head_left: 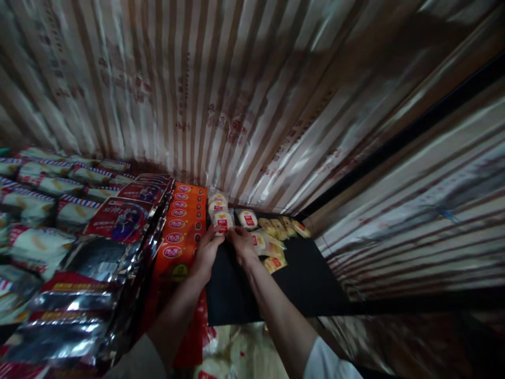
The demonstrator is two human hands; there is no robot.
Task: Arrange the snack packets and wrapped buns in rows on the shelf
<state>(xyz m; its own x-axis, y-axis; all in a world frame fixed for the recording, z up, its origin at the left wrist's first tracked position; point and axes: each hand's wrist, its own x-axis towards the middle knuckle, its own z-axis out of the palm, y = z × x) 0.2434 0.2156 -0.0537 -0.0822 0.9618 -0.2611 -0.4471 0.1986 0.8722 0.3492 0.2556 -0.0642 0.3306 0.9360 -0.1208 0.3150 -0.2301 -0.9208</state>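
Both my hands meet at a round, pale snack in a clear wrapper with a red label, on the black shelf. My left hand has its fingers closed on the snack's lower left edge. At its lower right edge are the bent fingers of my right hand; their tips are partly hidden. Directly behind lies a similar wrapped snack. Another white-wrapped one sits just beyond my right hand. Right of that hand lie yellowish wrapped snacks, and a row of several more runs behind.
Orange packets overlap in a column to the left. Beside them are stacked dark red and silver packets and rows of white bread-like bags. Striped plastic sheeting hangs behind. More wrapped goods lie below the shelf's front edge.
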